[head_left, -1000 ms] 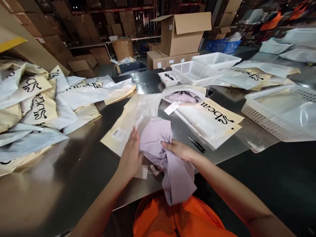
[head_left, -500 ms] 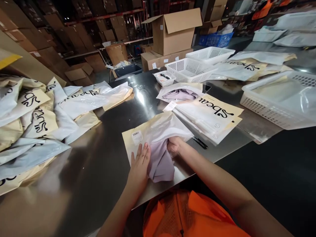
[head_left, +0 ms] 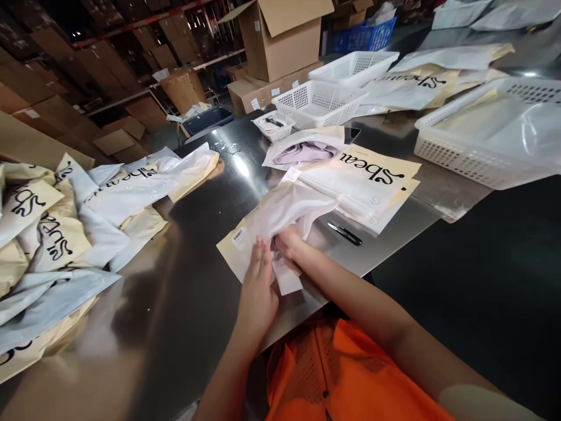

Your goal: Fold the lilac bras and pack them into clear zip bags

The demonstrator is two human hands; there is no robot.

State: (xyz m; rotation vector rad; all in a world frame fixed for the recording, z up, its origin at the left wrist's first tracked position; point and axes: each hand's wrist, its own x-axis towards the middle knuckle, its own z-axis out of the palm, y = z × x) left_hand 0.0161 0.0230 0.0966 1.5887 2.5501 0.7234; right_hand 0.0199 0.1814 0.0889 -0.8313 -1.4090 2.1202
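Observation:
A clear-fronted plastic garment bag (head_left: pixel 280 204) with a cream back and a barcode label (head_left: pixel 237 236) lies on the metal table. My left hand (head_left: pixel 258 286) rests along its near edge, fingers straight and close together. My right hand (head_left: pixel 289 242) reaches into the bag's mouth, its fingertips hidden by plastic and fabric. Between the hands, lilac-grey cloth (head_left: pixel 279 252) shows at the opening, and a pale flap (head_left: pixel 289 282) sticks out toward me. I cannot tell whether that flap is cloth or card.
A small black-handled cutter (head_left: pixel 345 232) lies right of the bag. Beyond it are stacked printed bags (head_left: pixel 368 175) and a bagged lilac garment (head_left: pixel 307 151). Packed bags (head_left: pixel 56 234) pile up at left. White baskets (head_left: pixel 477 158) stand right and behind, near an open carton (head_left: pixel 284 41).
Most of the lilac cloth that hung out of the bag is now inside. My right hand has moved left, close to the left hand. The view has shifted.

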